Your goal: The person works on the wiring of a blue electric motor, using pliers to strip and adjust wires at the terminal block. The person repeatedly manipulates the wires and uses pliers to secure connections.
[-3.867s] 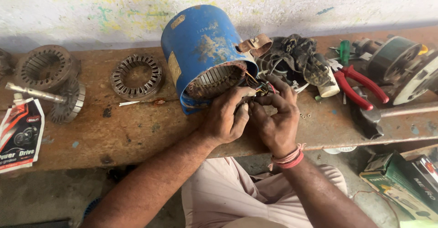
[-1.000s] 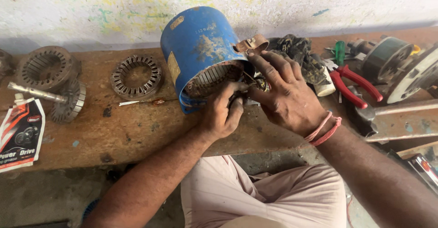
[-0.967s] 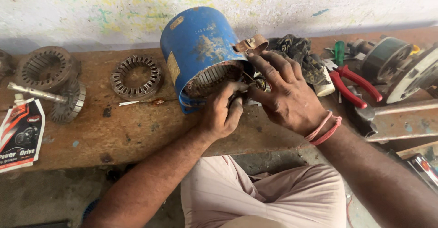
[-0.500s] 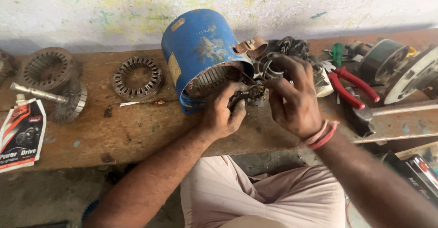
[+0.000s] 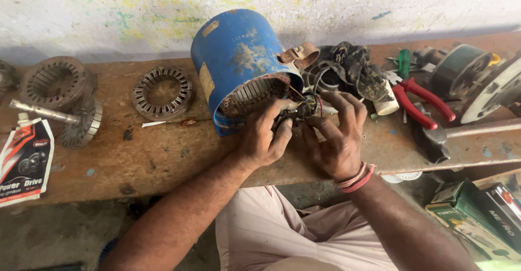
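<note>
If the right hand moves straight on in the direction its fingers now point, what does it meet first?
The right hand points up and slightly left, its fingertips already at the wire bundle. Going on, it would probably meet the open rim of the blue motor housing first, though depth is hard to judge in the head view.

- Our left hand (image 5: 265,138) curls its fingers inward, thumb up, forearm angling in from below.
- Our right hand (image 5: 336,135) faces it, fingers bent close, bands at the wrist.
</note>
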